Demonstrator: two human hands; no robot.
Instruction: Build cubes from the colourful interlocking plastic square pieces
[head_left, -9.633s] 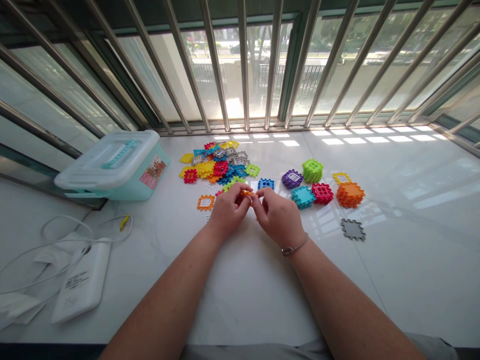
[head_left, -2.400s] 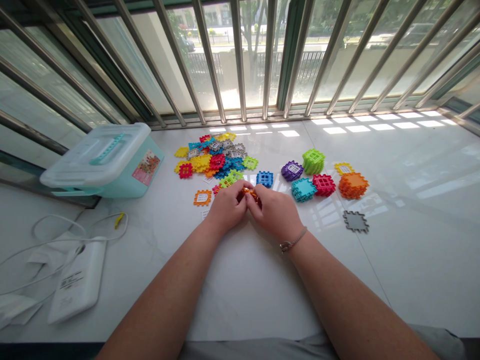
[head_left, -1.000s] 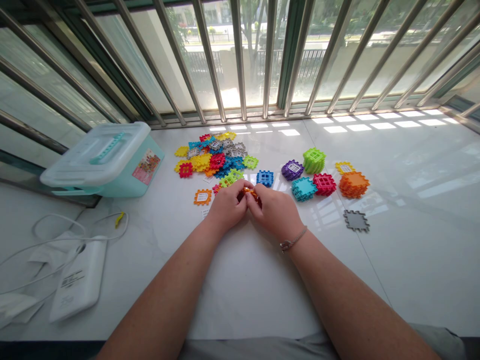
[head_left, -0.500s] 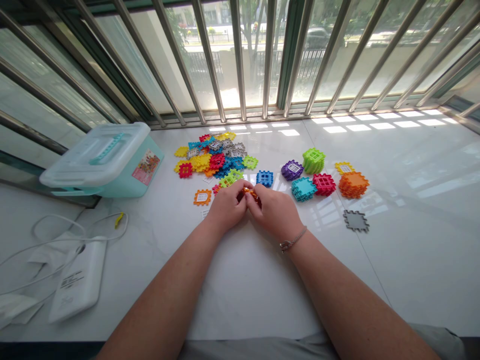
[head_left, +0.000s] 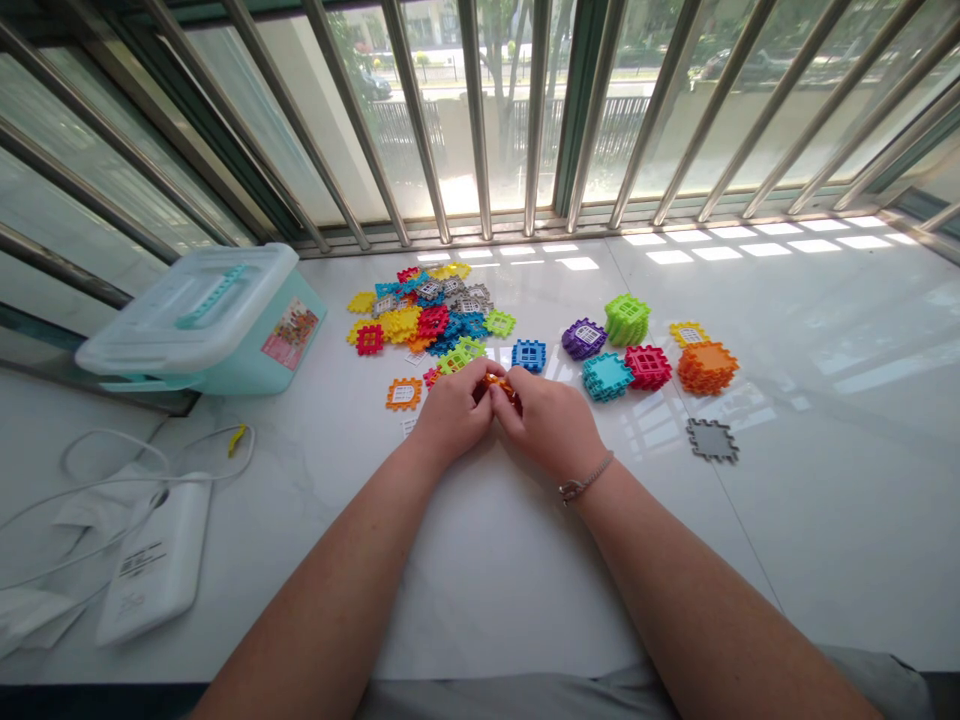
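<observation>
My left hand (head_left: 463,408) and my right hand (head_left: 546,412) meet in the middle of the white surface. Both are closed on an orange interlocking plastic tile (head_left: 504,384), mostly hidden by the fingers. Just beyond them lies a blue window tile (head_left: 529,356). A mixed heap of notched tiles (head_left: 402,322) spreads to the far left, with light green tiles (head_left: 460,355) at its near end. Left of my left hand an orange window tile (head_left: 403,394) lies flat. A white tile (head_left: 409,427) is partly hidden behind my left wrist.
Colour-sorted stacks stand at right: purple (head_left: 583,339), light green (head_left: 627,318), turquoise (head_left: 607,377), red (head_left: 648,368) and orange (head_left: 707,369). A grey tile (head_left: 712,440) lies nearer. At left are a lidded teal box (head_left: 247,345), a white power bank (head_left: 154,565) and cables. Metal bars (head_left: 480,130) line the window.
My hands and the tiles keep their places; the view has shifted very slightly. Outside the window, a vehicle appears in a different spot.
</observation>
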